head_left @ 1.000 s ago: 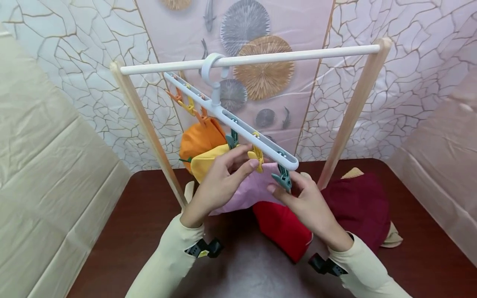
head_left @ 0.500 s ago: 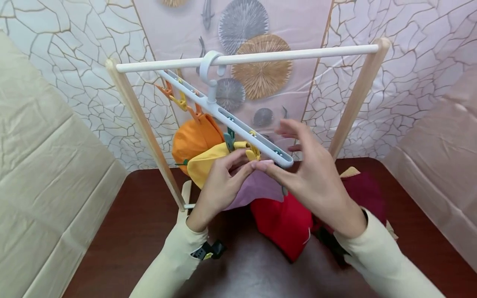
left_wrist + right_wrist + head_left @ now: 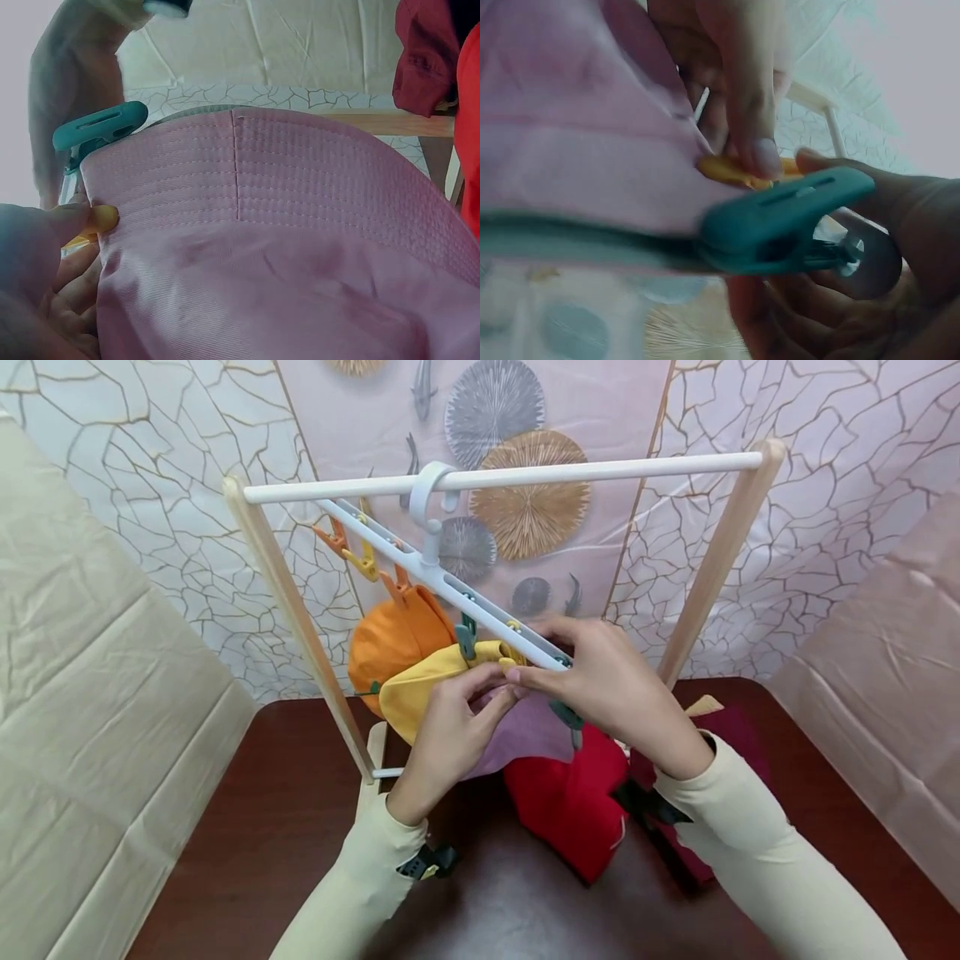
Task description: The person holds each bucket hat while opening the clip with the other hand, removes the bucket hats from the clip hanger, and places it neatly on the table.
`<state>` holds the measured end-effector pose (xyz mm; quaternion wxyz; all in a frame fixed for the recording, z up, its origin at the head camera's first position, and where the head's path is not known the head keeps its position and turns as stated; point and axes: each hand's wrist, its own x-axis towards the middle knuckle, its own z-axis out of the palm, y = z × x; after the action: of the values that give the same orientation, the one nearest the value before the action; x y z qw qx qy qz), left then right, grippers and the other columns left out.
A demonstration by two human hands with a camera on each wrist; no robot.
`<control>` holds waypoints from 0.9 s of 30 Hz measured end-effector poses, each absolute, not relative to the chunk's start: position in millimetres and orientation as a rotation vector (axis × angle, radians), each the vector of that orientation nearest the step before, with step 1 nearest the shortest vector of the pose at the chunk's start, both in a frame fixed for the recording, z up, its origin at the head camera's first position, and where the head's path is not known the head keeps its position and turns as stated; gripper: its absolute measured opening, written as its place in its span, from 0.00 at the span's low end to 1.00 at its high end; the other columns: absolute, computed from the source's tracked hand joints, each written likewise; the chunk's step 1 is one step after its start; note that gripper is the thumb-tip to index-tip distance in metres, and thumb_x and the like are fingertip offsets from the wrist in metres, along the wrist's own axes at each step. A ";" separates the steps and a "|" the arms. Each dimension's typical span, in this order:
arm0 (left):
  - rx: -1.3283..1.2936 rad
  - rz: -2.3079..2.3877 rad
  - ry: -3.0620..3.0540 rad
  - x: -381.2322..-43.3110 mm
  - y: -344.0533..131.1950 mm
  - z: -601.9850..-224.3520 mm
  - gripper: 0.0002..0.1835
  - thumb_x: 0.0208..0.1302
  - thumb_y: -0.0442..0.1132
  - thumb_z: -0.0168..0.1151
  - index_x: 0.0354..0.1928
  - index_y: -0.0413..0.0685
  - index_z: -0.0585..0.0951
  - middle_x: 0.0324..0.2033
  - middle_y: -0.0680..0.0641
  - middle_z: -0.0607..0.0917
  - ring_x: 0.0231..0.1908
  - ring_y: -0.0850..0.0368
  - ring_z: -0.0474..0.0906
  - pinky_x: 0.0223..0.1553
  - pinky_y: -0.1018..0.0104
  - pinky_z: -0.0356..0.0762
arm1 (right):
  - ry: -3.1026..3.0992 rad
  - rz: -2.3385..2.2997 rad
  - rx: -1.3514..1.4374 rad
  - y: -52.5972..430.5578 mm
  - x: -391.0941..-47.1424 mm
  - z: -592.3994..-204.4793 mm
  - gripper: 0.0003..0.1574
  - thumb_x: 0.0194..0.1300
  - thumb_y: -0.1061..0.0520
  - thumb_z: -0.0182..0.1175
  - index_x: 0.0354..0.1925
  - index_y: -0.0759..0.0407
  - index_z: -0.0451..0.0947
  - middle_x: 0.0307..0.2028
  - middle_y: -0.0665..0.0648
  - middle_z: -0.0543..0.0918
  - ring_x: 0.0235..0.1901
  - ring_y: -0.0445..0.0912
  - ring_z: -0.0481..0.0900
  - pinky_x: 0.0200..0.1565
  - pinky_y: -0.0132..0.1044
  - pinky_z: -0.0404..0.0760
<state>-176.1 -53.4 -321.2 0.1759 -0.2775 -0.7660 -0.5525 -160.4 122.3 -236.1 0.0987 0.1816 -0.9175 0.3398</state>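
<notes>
A pink bucket hat point(image 3: 528, 735) hangs beneath the right end of a pale hanger point(image 3: 420, 562), its stitched brim point(image 3: 300, 165) upward in the left wrist view. A teal clip point(image 3: 780, 217) bites the brim near its edge. Close by, a yellow clip point(image 3: 103, 219) sits at the same edge. My left hand point(image 3: 453, 718) pinches this yellow clip, its thumb lying across it. With thumb and fingers, my right hand point(image 3: 618, 693) grips the yellow clip from the other side, reaching past the teal clip. The hands partly hide the clip in the head view.
The hanger hooks over the white rod point(image 3: 600, 472) of a wooden rack. Left of the hands hang a yellow hat point(image 3: 412, 697) and an orange hat point(image 3: 386, 647). A red hat point(image 3: 566, 802) is below; maroon cloth point(image 3: 731, 739) lies at the right. Orange clips point(image 3: 332, 537) hang farther left.
My right hand has left the teal clip at the hanger's end and moved left to the yellow clip. My left hand stays near that clip. The hanger has swung slightly.
</notes>
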 end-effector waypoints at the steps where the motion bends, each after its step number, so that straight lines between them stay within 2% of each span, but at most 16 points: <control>1: -0.781 -1.558 -2.171 -176.4 -53.4 -321.2 0.08 0.67 0.39 0.66 0.43 0.44 0.85 0.33 0.51 0.87 0.33 0.65 0.80 0.38 0.70 0.81 | -2.684 1.068 0.527 124.1 -158.9 -240.5 0.26 0.59 0.45 0.73 0.52 0.53 0.83 0.38 0.53 0.85 0.36 0.48 0.77 0.36 0.41 0.77; 6: -0.761 -1.543 -2.163 -177.0 -53.2 -320.5 0.09 0.67 0.45 0.66 0.40 0.47 0.85 0.30 0.54 0.86 0.29 0.65 0.78 0.32 0.70 0.78 | -2.487 1.537 0.439 129.4 -150.7 -269.4 0.26 0.61 0.42 0.70 0.55 0.50 0.81 0.44 0.51 0.84 0.39 0.45 0.77 0.37 0.36 0.79; 11: -0.772 -1.615 -2.133 -177.8 -53.6 -319.1 0.09 0.66 0.46 0.66 0.37 0.48 0.85 0.26 0.52 0.83 0.27 0.62 0.74 0.30 0.69 0.73 | -2.338 1.813 0.420 133.2 -145.5 -304.3 0.32 0.61 0.47 0.71 0.63 0.47 0.75 0.54 0.50 0.81 0.49 0.43 0.78 0.46 0.30 0.79; 13: -0.789 -1.657 -2.131 -178.2 -54.3 -318.7 0.08 0.66 0.45 0.66 0.35 0.48 0.83 0.24 0.50 0.81 0.26 0.59 0.72 0.29 0.69 0.71 | -2.304 1.818 0.436 134.1 -146.0 -319.1 0.33 0.61 0.50 0.72 0.63 0.48 0.76 0.56 0.49 0.80 0.52 0.43 0.78 0.50 0.31 0.79; 15: -0.814 -1.712 -2.141 -178.4 -55.1 -317.3 0.09 0.67 0.44 0.66 0.36 0.47 0.82 0.25 0.49 0.80 0.27 0.58 0.73 0.31 0.68 0.72 | -2.263 1.794 0.426 134.3 -148.3 -332.3 0.29 0.61 0.52 0.72 0.60 0.52 0.79 0.52 0.50 0.83 0.48 0.43 0.79 0.46 0.31 0.81; 17: -0.837 -1.785 -2.158 -179.0 -55.9 -314.7 0.09 0.68 0.43 0.64 0.40 0.45 0.83 0.29 0.47 0.83 0.32 0.58 0.78 0.36 0.69 0.76 | -2.205 1.773 0.409 133.5 -151.6 -342.3 0.20 0.62 0.55 0.71 0.52 0.57 0.83 0.41 0.51 0.85 0.40 0.43 0.79 0.40 0.30 0.80; 19: -0.845 -1.876 -2.160 -179.7 -56.6 -310.9 0.11 0.70 0.41 0.62 0.49 0.43 0.82 0.39 0.46 0.86 0.40 0.58 0.82 0.45 0.67 0.79 | -2.140 1.754 0.386 132.0 -155.1 -349.0 0.13 0.62 0.57 0.70 0.45 0.60 0.85 0.33 0.52 0.83 0.33 0.43 0.75 0.33 0.31 0.77; 21: -0.844 -1.963 -2.147 -180.8 -56.7 -307.4 0.16 0.72 0.40 0.60 0.58 0.42 0.80 0.48 0.45 0.86 0.50 0.57 0.82 0.54 0.64 0.78 | -2.088 1.750 0.365 130.6 -157.3 -353.1 0.11 0.63 0.58 0.69 0.44 0.60 0.86 0.29 0.51 0.81 0.31 0.43 0.72 0.30 0.31 0.74; 23: -0.837 -2.018 -2.127 -182.1 -56.4 -305.1 0.20 0.73 0.38 0.58 0.64 0.42 0.76 0.53 0.44 0.84 0.55 0.56 0.80 0.58 0.62 0.76 | -2.058 1.753 0.340 129.7 -158.5 -355.6 0.11 0.62 0.58 0.70 0.44 0.59 0.86 0.28 0.49 0.80 0.30 0.42 0.70 0.29 0.31 0.72; 27: -0.808 -2.071 -2.102 -182.4 -55.2 -304.2 0.19 0.73 0.38 0.58 0.63 0.42 0.77 0.52 0.44 0.85 0.54 0.55 0.80 0.56 0.62 0.76 | -2.050 1.765 0.310 128.4 -157.9 -358.5 0.09 0.62 0.58 0.70 0.41 0.59 0.86 0.21 0.48 0.70 0.27 0.40 0.65 0.27 0.31 0.67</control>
<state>-182.4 -55.2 -304.2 0.0409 -0.2639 -0.6865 -0.6763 -157.9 128.4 -358.5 0.2077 0.1113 -0.7364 0.6341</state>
